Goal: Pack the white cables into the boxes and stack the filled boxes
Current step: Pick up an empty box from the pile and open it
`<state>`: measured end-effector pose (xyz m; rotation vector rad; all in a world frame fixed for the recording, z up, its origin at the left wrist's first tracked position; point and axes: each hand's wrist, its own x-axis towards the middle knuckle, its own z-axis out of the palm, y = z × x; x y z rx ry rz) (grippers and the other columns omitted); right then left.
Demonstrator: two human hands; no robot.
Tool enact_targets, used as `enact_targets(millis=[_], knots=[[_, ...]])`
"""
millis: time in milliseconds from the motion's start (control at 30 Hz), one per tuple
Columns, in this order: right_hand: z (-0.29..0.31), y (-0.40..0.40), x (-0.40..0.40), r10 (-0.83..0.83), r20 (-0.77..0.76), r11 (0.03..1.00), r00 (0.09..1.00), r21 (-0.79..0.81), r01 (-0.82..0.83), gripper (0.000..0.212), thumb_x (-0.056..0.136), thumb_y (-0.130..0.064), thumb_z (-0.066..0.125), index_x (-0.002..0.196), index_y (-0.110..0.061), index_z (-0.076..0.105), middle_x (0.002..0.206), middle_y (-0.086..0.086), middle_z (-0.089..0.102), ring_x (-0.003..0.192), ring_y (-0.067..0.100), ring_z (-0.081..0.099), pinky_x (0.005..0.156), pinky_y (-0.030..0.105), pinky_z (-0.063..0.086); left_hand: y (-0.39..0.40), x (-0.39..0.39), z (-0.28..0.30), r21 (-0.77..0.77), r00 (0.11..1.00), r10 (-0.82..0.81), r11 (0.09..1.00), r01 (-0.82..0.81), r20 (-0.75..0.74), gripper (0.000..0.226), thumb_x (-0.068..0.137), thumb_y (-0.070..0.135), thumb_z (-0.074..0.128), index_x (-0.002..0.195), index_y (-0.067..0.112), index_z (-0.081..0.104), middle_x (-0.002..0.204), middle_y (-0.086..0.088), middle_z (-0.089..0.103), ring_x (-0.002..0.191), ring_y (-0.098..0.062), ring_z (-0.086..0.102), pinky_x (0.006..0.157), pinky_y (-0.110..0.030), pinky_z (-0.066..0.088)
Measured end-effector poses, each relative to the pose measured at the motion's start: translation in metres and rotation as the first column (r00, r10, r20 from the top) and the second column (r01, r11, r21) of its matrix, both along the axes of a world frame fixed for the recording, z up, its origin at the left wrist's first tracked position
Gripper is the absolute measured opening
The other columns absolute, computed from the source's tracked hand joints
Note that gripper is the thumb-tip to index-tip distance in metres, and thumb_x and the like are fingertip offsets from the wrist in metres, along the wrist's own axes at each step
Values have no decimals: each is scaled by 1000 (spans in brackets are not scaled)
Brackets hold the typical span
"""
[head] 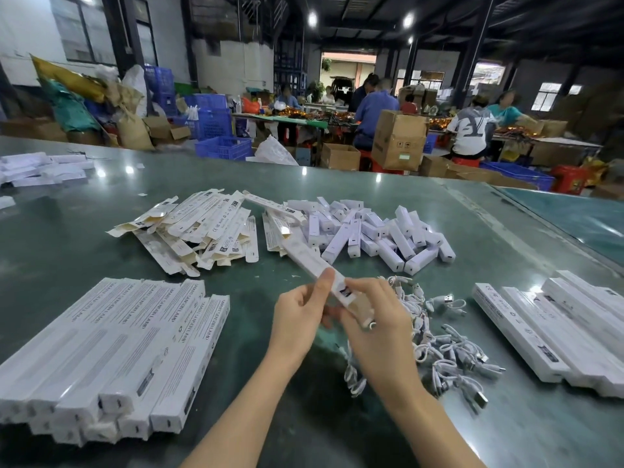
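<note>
White cardboard, long narrow box (314,265) held above the green counter (67,238): left hand (297,315) pinches its near end, right hand (374,319) closes its grip on the open flap with a short white cable (368,324). Risk: the plug catches, creasing the flap; the loose cable heap (439,346) alongside could snag.

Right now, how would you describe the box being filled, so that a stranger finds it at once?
On the green table, look at the near middle, between the box stack and the cable heap. The long white box is the only one lifted, held at its open near end by the left hand and right hand.
</note>
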<state>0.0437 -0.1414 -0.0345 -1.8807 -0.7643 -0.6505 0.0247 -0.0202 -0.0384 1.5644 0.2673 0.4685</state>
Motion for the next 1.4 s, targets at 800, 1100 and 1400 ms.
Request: enact_targets(millis=[800,1100,1400], knots=[[40,61,138,-56,282,606,958,-753,257,22,94,-5,46,115,-9,50,121,9,56,107,25,52,75,32,40,25,14,-6,-380,920,388,860,-340,54,28,94,37,62,94,9,61,74,-1,68,53,-8,64,40,-21,47],[40,-4,22,192,-347,842,918,538,27,16,99,-25,52,90,-13,54,64,-8,62,59,10,59,56,23,51,26,9,-4,-422,950,305,870,-254,59,30,92,38,65,95,8,61,66,5,71,60,-10,68,45,-21,50],[25,5,3,287,-456,788,842,613,63,14,97,-22,55,94,-9,57,68,-3,64,66,16,64,61,27,53,26,8,-3,-370,972,231,907,-200,42,35,89,43,65,98,9,64,77,1,75,62,-8,69,47,-19,48]])
